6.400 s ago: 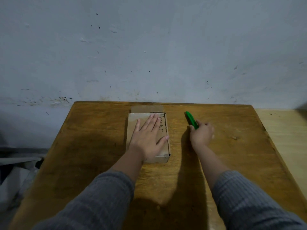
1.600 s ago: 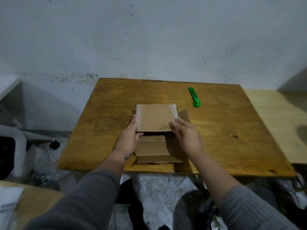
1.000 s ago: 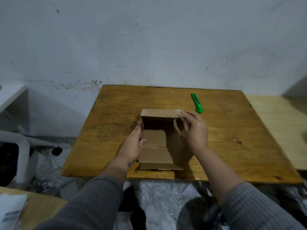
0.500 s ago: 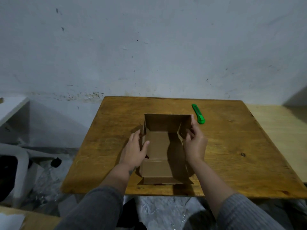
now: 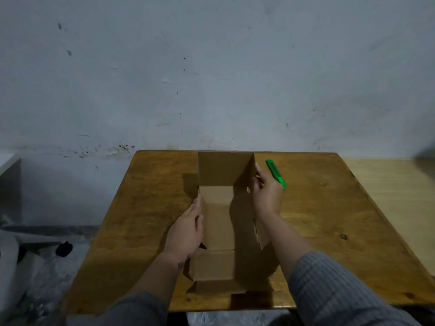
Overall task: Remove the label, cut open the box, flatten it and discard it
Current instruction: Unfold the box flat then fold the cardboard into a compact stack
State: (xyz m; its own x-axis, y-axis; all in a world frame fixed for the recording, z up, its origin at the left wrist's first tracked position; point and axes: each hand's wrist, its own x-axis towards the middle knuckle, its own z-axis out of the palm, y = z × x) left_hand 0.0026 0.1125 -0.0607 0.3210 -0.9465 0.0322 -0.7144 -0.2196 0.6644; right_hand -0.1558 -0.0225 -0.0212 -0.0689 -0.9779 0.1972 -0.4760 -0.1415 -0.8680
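The brown cardboard box (image 5: pixel 217 222) lies opened out on the wooden table (image 5: pixel 146 208), its lid flap (image 5: pixel 223 169) raised upright at the far end and a front flap lying toward me. My left hand (image 5: pixel 186 230) presses flat against the box's left wall. My right hand (image 5: pixel 267 192) holds the right wall near the lid's corner. A green box cutter (image 5: pixel 275 174) lies on the table just right of my right hand. I see no label.
A pale wooden surface (image 5: pixel 395 191) adjoins the table on the right. A grey wall stands right behind the table. Left of the table, on the floor, lie white and dark objects (image 5: pixel 30 250).
The lid flap has swung further up and back, and the box has spread longer toward me. Both hands stay on the side walls. The cutter has not moved.
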